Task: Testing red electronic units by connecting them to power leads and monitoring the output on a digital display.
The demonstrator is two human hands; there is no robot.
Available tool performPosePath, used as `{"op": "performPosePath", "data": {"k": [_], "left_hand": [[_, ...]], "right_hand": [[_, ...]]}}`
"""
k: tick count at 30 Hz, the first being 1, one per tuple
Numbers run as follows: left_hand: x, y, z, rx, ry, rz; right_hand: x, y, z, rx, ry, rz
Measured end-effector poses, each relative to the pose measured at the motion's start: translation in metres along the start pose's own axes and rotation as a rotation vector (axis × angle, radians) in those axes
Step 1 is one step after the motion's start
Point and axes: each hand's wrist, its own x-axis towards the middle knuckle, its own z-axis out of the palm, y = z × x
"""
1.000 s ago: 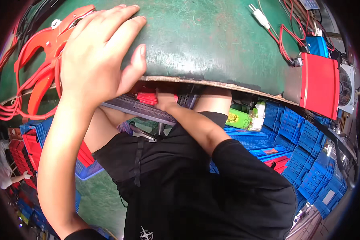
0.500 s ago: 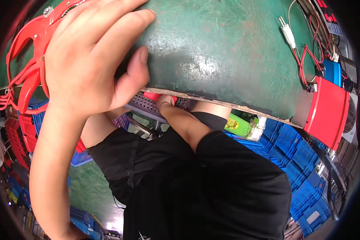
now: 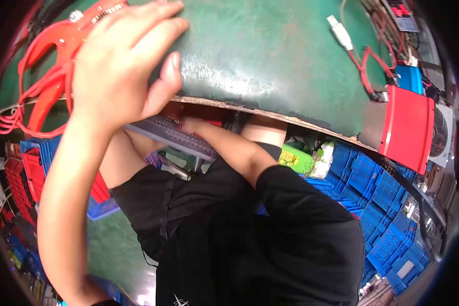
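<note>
My left hand [image 3: 120,64] lies over the green tabletop [image 3: 250,56], its fingers stretched out and the thumb apart. Beside it, partly covered by the hand, is a large red clamp [image 3: 51,97] with toothed metal at its top end and looped red cables. My right hand [image 3: 190,125] reaches under the table's front edge into a dark grey perforated basket [image 3: 176,135] above my lap. Something red is by that hand, but the fingers are shadowed and partly hidden, so I cannot tell whether they hold it.
A white plug [image 3: 340,33] on a red cord lies at the right of the table. At the right corner stands a red metal box [image 3: 408,130] with a blue unit [image 3: 409,78] behind. Blue crates [image 3: 364,173] are stacked below right, beside a green carton [image 3: 296,159].
My right hand has moved left and deeper under the table edge; the basket now shows more to the left. The left hand stays spread on the table while the whole view shifts slightly.
</note>
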Motion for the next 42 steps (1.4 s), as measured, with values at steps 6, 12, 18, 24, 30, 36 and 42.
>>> {"op": "performPosePath", "data": {"k": [6,12,18,24,30,36,42], "left_hand": [[-0.039,-0.008,-0.001,0.021,0.049,-0.048],[-0.033,-0.006,0.002,0.015,0.155,0.01],[-0.028,-0.001,-0.003,0.075,0.074,0.077],[-0.077,-0.038,-0.063,0.266,0.043,-0.262],[-0.121,-0.085,-0.093,0.129,-0.133,-0.102],[-0.1,-0.088,-0.081,0.094,-0.145,-0.074],[-0.093,-0.082,-0.055,0.123,-0.103,-0.195]], "right_hand": [[-0.194,-0.193,-0.048,-0.2,0.297,-0.653],[-0.422,-0.231,-0.139,-0.096,0.425,-1.217],[-0.454,-0.133,-0.266,-0.433,1.761,-0.285],[-0.424,-0.088,-0.273,-0.373,1.632,-0.08],[-0.427,-0.093,-0.275,-0.269,1.592,-0.134],[-0.43,-0.091,-0.278,-0.254,1.579,-0.123],[-0.491,-0.096,-0.304,-0.638,1.456,-0.079]]}}
